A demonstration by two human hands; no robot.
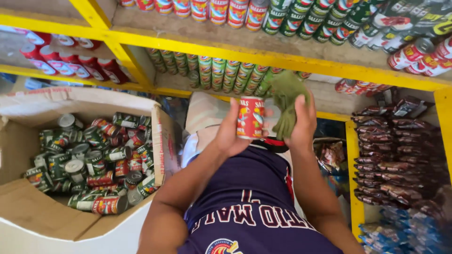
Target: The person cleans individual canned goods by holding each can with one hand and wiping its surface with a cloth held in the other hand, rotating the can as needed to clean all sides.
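Left hand [231, 133] grips upright red tin can [250, 117]; right hand [301, 123] clutches olive-green cloth [287, 101] just beside it (cardboard box [28, 141] of cans at left).

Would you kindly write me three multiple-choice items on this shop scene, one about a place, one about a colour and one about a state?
1. Where is the open cardboard box of cans?
A. On the top shelf
B. To the person's left, below the shelves
C. Among the dark packets

2. What colour is the cloth in the right hand?
A. Olive green
B. White
C. Blue

3. How is the red can held?
A. Lying flat on a palm
B. Upright in the left hand
C. Standing alone on a shelf

Answers: 1 B, the box sits low at the left of the view. 2 A, the cloth is dull green. 3 B, the left hand's fingers wrap the upright can.
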